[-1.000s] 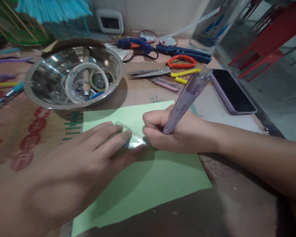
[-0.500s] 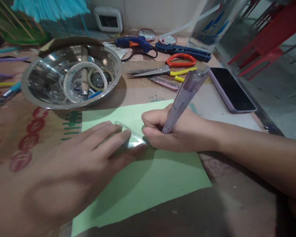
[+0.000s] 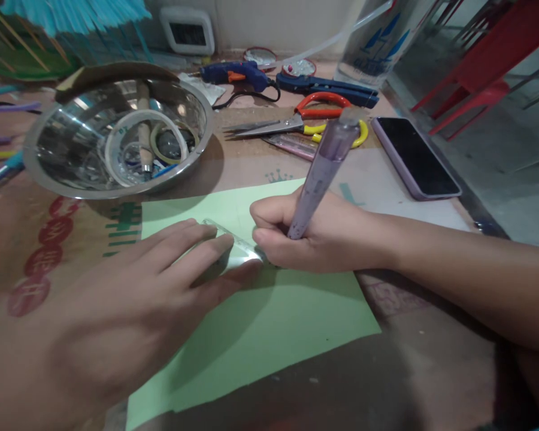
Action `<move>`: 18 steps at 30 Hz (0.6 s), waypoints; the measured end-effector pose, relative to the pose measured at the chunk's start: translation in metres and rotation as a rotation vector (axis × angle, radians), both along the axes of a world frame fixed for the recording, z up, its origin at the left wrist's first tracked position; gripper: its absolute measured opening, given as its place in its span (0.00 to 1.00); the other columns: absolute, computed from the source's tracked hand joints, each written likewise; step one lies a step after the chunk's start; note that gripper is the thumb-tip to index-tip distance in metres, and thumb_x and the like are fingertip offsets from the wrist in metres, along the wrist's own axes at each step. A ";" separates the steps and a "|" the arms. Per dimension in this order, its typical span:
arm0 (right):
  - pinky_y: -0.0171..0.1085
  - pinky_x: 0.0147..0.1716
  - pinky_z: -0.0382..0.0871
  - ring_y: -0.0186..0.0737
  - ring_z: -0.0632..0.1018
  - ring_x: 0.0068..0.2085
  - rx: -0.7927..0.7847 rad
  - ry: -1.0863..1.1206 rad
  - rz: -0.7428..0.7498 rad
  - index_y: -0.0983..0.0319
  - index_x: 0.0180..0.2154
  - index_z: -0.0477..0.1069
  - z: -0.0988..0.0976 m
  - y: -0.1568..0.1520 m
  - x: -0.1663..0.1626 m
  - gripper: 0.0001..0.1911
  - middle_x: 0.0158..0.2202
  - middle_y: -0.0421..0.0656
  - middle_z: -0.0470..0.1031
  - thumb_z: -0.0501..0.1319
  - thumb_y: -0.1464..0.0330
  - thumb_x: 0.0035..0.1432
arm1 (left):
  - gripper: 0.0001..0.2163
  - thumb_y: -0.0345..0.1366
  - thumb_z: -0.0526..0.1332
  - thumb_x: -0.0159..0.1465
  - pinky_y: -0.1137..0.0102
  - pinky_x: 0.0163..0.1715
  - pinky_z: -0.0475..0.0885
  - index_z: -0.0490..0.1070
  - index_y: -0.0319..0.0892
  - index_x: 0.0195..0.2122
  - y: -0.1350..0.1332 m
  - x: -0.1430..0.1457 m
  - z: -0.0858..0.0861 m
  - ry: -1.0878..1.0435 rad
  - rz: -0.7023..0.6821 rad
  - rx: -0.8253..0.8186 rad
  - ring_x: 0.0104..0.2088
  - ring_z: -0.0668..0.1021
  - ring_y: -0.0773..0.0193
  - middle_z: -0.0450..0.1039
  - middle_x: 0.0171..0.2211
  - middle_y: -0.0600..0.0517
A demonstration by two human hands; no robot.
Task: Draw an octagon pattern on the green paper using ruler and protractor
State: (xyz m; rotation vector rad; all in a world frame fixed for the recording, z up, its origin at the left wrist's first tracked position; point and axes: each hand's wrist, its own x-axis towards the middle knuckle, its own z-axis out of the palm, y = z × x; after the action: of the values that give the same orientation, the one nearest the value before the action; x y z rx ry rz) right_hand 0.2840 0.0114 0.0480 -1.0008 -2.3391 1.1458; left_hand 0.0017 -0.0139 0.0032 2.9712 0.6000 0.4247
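A light green sheet of paper (image 3: 269, 335) lies on the table in front of me. On it rests a clear plastic set square (image 3: 240, 246), partly covered by my fingers. My left hand (image 3: 161, 281) lies over the set square with its fingers stretched out, pressing it flat against the sheet. Just right of it, my right hand (image 3: 309, 239) is closed round a purple pen (image 3: 317, 179). The pen leans up and to the right; its tip is hidden behind the fist, which rests on the paper by the set square's right end.
A steel bowl (image 3: 40, 167) with tape rolls and a wooden-handled tool stands back left. Behind the paper lie scissors (image 3: 282, 127), a blue glue gun (image 3: 233, 73) and a dark blue tool (image 3: 327, 88). A phone (image 3: 415, 157) lies right, near the table edge.
The whole view has shifted slightly, so everything sits a little further left and up. Both hands keep nearly the same place on the paper and the set square.
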 end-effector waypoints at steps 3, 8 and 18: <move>0.39 0.30 0.50 0.34 0.59 0.27 0.005 0.009 -0.001 0.55 0.27 0.52 -0.001 0.000 0.000 0.17 0.22 0.32 0.54 0.56 0.69 0.66 | 0.29 0.26 0.54 0.71 0.48 0.61 0.77 0.67 0.49 0.73 0.001 0.000 0.004 0.071 -0.036 0.100 0.66 0.72 0.41 0.74 0.61 0.43; 0.39 0.30 0.50 0.34 0.58 0.27 0.010 0.006 0.005 0.55 0.27 0.52 -0.001 0.000 0.000 0.17 0.22 0.32 0.54 0.57 0.69 0.66 | 0.29 0.28 0.53 0.70 0.47 0.55 0.80 0.66 0.49 0.72 0.002 0.002 0.002 0.074 -0.032 0.121 0.65 0.73 0.39 0.74 0.60 0.43; 0.39 0.31 0.49 0.34 0.58 0.28 -0.018 -0.009 -0.011 0.55 0.27 0.52 0.001 -0.001 0.000 0.17 0.22 0.32 0.53 0.57 0.69 0.66 | 0.28 0.26 0.51 0.71 0.46 0.54 0.81 0.69 0.49 0.70 0.003 0.008 0.007 0.045 -0.027 0.069 0.63 0.76 0.39 0.76 0.58 0.44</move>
State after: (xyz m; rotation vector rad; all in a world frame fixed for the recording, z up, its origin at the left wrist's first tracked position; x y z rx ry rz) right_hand 0.2835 0.0104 0.0492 -1.0251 -2.3316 1.1622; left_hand 0.0093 -0.0108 0.0104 3.0585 0.5593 0.3844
